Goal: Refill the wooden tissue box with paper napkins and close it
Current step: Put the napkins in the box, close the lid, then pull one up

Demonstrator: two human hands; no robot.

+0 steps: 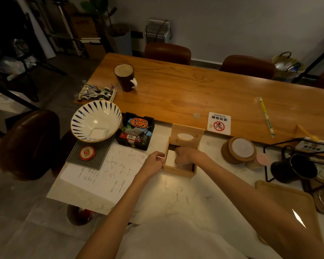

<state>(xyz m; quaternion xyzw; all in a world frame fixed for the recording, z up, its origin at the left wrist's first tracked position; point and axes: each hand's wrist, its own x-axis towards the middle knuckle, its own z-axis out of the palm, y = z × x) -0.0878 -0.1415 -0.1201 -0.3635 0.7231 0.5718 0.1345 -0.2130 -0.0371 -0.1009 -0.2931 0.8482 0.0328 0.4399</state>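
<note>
The wooden tissue box (pixel 178 171) stands open on the white marble table, its lid (pixel 187 135) with an oval slot tilted upright at the back. A white stack of paper napkins (pixel 170 157) lies inside, toward the left. My right hand (pixel 185 155) reaches into the box and presses on the napkins, its fingers partly hidden by the box wall. My left hand (pixel 154 161) pinches the left edge of the napkins at the box's left wall.
A sheet of written paper (pixel 105 171) lies to the left. A black tray of small items (pixel 135 130), a striped bowl (pixel 95 120) and a red tin (pixel 87 152) sit beyond it. Coasters (pixel 238 150) and a black pitcher (pixel 295 168) stand to the right. A dark mug (pixel 124 77) is farther back.
</note>
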